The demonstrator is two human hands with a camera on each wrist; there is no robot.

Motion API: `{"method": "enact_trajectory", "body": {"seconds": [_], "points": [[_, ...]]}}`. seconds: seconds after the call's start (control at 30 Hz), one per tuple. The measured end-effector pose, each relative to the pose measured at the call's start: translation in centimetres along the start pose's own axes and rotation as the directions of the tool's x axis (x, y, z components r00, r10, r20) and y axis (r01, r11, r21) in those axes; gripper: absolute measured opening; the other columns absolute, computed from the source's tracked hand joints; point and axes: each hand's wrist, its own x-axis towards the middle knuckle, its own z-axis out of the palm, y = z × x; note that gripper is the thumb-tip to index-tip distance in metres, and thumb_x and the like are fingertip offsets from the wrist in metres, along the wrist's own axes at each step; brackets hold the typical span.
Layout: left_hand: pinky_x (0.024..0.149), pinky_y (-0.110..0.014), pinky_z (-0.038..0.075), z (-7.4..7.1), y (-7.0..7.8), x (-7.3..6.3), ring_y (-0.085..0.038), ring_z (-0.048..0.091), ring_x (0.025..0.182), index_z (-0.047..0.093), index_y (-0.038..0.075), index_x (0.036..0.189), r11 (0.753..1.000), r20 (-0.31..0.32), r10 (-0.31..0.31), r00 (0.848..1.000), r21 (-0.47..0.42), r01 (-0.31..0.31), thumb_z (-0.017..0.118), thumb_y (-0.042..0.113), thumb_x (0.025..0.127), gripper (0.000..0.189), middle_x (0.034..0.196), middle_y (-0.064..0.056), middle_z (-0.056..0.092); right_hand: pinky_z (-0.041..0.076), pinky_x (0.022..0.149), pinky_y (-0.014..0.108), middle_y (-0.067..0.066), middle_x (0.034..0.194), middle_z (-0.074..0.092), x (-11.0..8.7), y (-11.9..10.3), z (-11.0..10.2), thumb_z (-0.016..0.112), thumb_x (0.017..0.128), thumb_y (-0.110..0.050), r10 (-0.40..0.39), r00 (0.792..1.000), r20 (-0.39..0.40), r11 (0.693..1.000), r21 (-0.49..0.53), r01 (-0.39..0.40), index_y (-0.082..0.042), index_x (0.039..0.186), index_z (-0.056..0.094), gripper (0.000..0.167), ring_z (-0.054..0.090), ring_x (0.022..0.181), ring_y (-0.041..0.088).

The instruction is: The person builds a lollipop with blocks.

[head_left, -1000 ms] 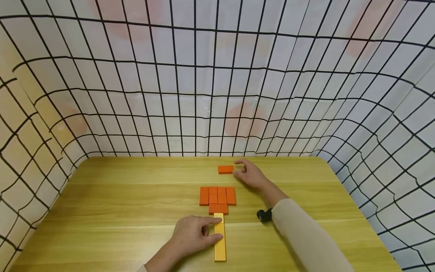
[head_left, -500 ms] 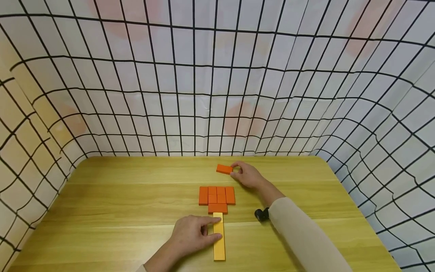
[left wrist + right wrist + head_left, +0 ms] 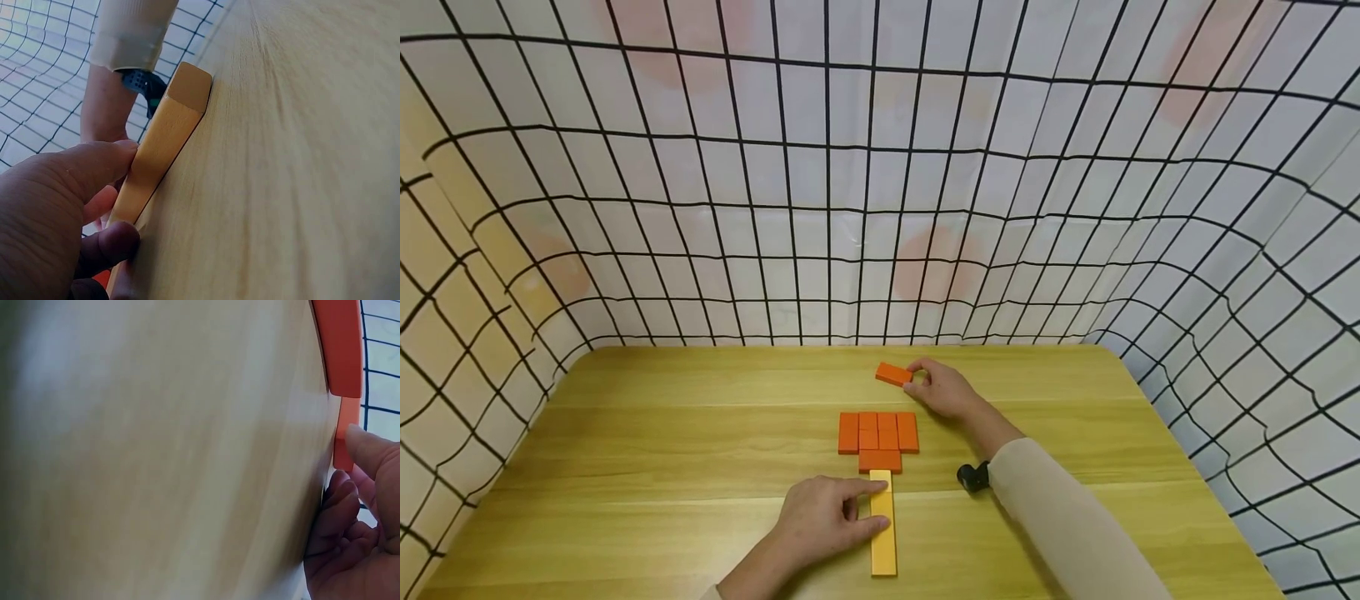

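Near the table's back, my right hand (image 3: 943, 389) pinches the right end of an orange block (image 3: 893, 374) between thumb and index finger. The block lies at a slant, and in the right wrist view the thumb presses on this orange block (image 3: 346, 447) close to the tabletop. My left hand (image 3: 820, 521) rests beside a strip of yellow blocks (image 3: 884, 550), its index fingertip and thumb tip touching the strip. The left wrist view shows a thumb against the long yellow block (image 3: 164, 134). Just beyond the strip, several orange blocks (image 3: 880, 460) lie flat, fitted together as a T shape.
The wooden table (image 3: 662, 467) carries the blocks. Behind it and along both sides stands a black wire grid (image 3: 857, 258) in front of a pale sheet. A small black device (image 3: 973, 477) sits at the right sleeve's cuff.
The right hand has closed its thumb and finger on the single orange block, which has turned to a slant and shifted slightly left. My left hand has stayed on the yellow strip.
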Motion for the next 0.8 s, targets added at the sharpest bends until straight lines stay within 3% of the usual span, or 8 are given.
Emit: {"method": "enact_trajectory", "body": {"seconds": [0.2,0.57,0.8], "points": [[0.047,-0.019,0.031,0.1,0.0,0.0,0.008,0.038,0.05,0.075,0.037,0.122,1.0,0.0,0.006,1.0,0.003,-0.006,0.074,0.056,0.086,0.041,0.057,0.026,0.046,0.04,0.069,0.033,0.004,0.088,0.057,-0.3,-0.4,0.2,0.063,0.101,-0.037,-0.014,1.0,0.016,1.0,0.004,0.014,-0.021,0.132,0.06,0.035,0.051,0.073,0.019],[0.046,-0.02,0.031,0.1,0.0,0.0,0.008,0.038,0.049,0.075,0.036,0.122,1.0,-0.003,0.005,1.0,0.009,-0.005,0.074,0.056,0.086,0.041,0.057,0.025,0.046,0.041,0.076,0.034,0.005,0.093,0.057,-0.9,-0.9,0.2,0.065,0.101,-0.035,-0.095,0.985,0.146,0.99,0.121,0.078,-0.022,0.127,0.062,0.029,0.052,0.083,0.02],[0.047,-0.02,0.03,0.1,0.0,0.1,0.008,0.038,0.05,0.075,0.036,0.122,1.0,-0.002,0.001,1.0,0.007,-0.001,0.074,0.056,0.086,0.042,0.058,0.025,0.046,0.039,0.078,0.035,0.003,0.093,0.055,-1.0,-1.1,0.0,0.066,0.099,-0.037,-0.097,0.975,0.198,0.991,0.114,0.076,-0.023,0.123,0.066,0.027,0.05,0.086,0.019]]}}
